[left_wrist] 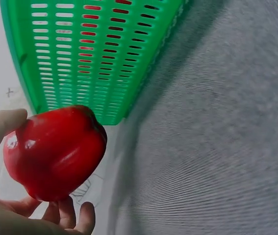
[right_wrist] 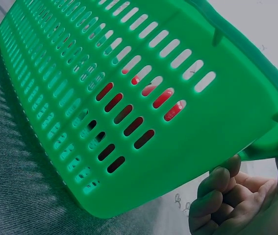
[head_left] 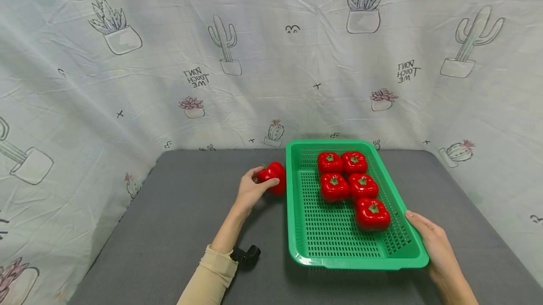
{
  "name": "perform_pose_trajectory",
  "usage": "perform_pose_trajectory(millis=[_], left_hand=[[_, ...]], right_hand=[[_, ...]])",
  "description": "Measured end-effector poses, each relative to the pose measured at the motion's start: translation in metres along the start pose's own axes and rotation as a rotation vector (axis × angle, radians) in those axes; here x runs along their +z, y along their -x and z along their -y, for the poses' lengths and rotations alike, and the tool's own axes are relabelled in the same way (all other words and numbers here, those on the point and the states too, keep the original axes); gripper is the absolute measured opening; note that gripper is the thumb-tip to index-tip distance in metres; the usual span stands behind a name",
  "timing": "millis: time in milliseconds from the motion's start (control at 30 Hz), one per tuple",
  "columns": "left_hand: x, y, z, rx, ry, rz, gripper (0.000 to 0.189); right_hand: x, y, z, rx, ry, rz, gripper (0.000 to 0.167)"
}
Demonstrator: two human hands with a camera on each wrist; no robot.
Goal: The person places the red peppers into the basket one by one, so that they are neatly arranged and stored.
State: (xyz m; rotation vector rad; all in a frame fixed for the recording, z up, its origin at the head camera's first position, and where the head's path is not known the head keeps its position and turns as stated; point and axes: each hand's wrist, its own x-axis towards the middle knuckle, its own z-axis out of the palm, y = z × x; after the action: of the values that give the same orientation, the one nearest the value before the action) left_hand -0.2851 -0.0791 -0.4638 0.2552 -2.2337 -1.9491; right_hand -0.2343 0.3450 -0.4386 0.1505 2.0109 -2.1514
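A shiny red bell pepper is gripped between the thumb and fingers of my left hand, just left of the basket. In the left wrist view that bell pepper is raised off the table beside the basket's slotted wall. The green plastic basket has several red bell peppers in its back and right part. My right hand holds the basket's rim near the front right corner. Seen from the right wrist, its fingers curl at the rim; the thumb is hidden there.
A grey tabletop lies under the basket. Behind and at both sides hangs a pale curtain printed with cacti. A black band with a small device sits on my left wrist.
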Motion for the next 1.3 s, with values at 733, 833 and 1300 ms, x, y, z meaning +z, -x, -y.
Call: perform_pose_trajectory(millis=[733, 833, 1300], left_hand=[[-0.014, 0.016, -0.048, 0.151, 0.046, -0.078, 0.071], [-0.015, 0.018, -0.056, 0.176, 0.063, -0.084, 0.070], [-0.003, 0.038, -0.082, 0.394, 0.064, -0.003, 0.070]], right_hand=[[0.000, 0.001, -0.001, -0.013, 0.009, -0.002, 0.019], [0.000, 0.001, -0.001, -0.019, -0.002, 0.003, 0.020], [0.000, 0.001, -0.001, -0.024, 0.003, 0.007, 0.019]])
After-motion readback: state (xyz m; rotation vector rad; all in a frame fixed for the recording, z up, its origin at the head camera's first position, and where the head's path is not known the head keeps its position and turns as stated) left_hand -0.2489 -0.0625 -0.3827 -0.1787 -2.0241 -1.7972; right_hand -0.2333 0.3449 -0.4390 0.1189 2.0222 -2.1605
